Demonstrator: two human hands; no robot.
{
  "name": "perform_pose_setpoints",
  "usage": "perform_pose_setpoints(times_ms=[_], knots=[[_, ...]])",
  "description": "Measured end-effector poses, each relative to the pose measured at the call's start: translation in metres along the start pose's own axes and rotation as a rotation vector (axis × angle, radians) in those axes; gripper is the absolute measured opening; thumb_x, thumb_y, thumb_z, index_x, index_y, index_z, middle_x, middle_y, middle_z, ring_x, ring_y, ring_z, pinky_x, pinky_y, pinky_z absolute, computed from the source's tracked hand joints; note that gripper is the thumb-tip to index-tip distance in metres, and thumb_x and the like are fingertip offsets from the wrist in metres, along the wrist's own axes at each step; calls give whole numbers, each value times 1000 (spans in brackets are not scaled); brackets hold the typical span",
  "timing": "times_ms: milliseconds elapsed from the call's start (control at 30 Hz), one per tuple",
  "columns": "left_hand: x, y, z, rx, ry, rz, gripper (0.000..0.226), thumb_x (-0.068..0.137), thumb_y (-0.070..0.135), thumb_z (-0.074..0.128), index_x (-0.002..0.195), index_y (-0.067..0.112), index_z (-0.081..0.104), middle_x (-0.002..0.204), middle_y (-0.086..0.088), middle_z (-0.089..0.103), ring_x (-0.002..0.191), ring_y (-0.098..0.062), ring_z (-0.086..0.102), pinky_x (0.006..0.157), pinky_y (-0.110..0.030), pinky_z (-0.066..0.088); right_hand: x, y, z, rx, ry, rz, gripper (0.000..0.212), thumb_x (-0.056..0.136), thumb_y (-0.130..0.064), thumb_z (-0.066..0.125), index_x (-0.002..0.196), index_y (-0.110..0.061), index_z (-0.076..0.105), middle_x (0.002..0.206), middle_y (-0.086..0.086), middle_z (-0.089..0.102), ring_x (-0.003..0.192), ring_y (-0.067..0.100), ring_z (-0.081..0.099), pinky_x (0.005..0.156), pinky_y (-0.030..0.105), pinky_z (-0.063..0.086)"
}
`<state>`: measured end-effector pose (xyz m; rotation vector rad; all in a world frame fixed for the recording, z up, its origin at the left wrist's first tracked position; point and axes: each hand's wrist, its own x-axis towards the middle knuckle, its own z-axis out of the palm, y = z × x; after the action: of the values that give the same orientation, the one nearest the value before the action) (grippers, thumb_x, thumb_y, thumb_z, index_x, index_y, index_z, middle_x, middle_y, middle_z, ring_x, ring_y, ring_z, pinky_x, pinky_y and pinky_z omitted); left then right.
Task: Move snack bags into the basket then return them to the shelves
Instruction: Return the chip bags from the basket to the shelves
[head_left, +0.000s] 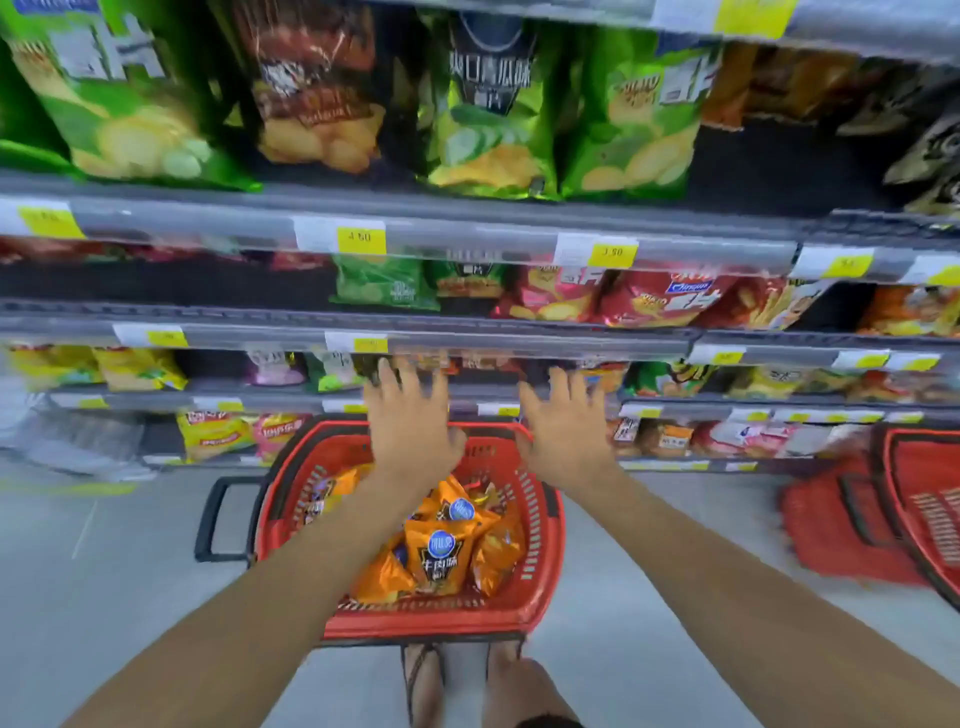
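Fingers spread on both hands, nothing held. Left hand and right hand are palms-down, reaching forward over the far rim of the red basket toward the lower shelves. Frame is motion-blurred, so I can't tell if they're heading to the shelf or away from it.

Basket sits on the floor right in front of the person's feet, tight against the shelving, black handle folded out to the left. Likely parked there so both hands stay free and the reach to the shelf is short.

Task items: a pile of orange snack bags in the basket, lying loose on top of each other. Top bag has a blue round logo and Chinese text; I read 牛肉味 (beef flavour), the rest is too blurred. Judgement: loading phase looks done or nearly done, return to shelves not obviously started.

Readable elsewhere: yellow price tag "4.50" and another "3.50" on the shelf rail. Red bag on the second shelf shows "Oishi"-style blue logo, not certain. Green chip bags up top carry Chinese print, unreadable.

Second stack of red baskets stands at right, well apart.
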<state>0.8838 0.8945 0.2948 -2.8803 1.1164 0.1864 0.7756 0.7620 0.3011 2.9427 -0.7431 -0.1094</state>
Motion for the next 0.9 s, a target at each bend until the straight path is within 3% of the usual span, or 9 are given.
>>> perform_pose_setpoints(times_ms=[100,233,300,400,467,533,633,800,900], knots=[[-14,-3,73,-12,-136,-47,76,88,55,48,149,17,24,155,-25,18,143,-46,12,112,-59,15,-21,-10,64,19,-171,-9,58,76,-41,69,126,-17,54,126,24,49,115,41,48,90,52,42],[-41,-2,161,-26,-311,-121,81,83,58,53,148,17,27,153,-26,21,143,-44,14,113,-57,15,-50,-18,150,43,-371,19,66,49,-41,83,107,-14,68,94,23,60,84,41,60,69,48,50],[-57,-1,199,-36,-378,-163,81,81,56,57,147,16,31,152,-28,23,141,-46,17,112,-58,16,-63,-23,186,28,-483,6,67,53,-41,81,113,-15,66,98,24,60,89,43,60,72,50,50],[-71,-3,246,-68,-444,-207,83,66,49,74,135,9,51,139,-35,40,131,-53,34,104,-64,27,-74,-29,229,58,-598,-12,66,58,-37,79,117,-13,63,107,25,58,96,45,57,77,52,49],[-76,-8,278,-66,-459,-243,85,63,47,76,136,10,51,140,-33,39,132,-53,32,105,-63,26,-73,-35,256,95,-635,-40,68,67,-39,75,128,-14,55,124,25,52,111,44,50,88,52,45],[-78,-13,308,-78,-463,-266,87,69,49,72,143,12,41,147,-31,30,136,-50,26,107,-62,22,-69,-41,286,121,-709,-63,71,80,-44,65,141,-19,38,141,22,36,128,41,36,101,49,36],[-76,-22,349,-100,-457,-296,90,69,48,74,144,13,38,149,-30,27,136,-50,26,107,-61,24,-59,-53,333,161,-759,-71,79,83,-49,64,146,-20,27,148,21,26,135,41,26,107,49,30],[-51,-42,407,-150,-353,-294,85,78,43,68,149,14,31,152,-32,19,140,-50,19,110,-60,23,-23,-78,404,222,-743,-114,89,80,-50,69,150,-18,23,149,20,27,135,40,26,109,49,27],[-33,-54,427,-180,-187,-211,81,79,29,69,148,11,32,152,-34,20,139,-51,21,110,-58,26,-3,-95,432,279,-739,-167,97,75,-51,75,151,-17,23,148,15,32,136,35,26,108,47,29]])
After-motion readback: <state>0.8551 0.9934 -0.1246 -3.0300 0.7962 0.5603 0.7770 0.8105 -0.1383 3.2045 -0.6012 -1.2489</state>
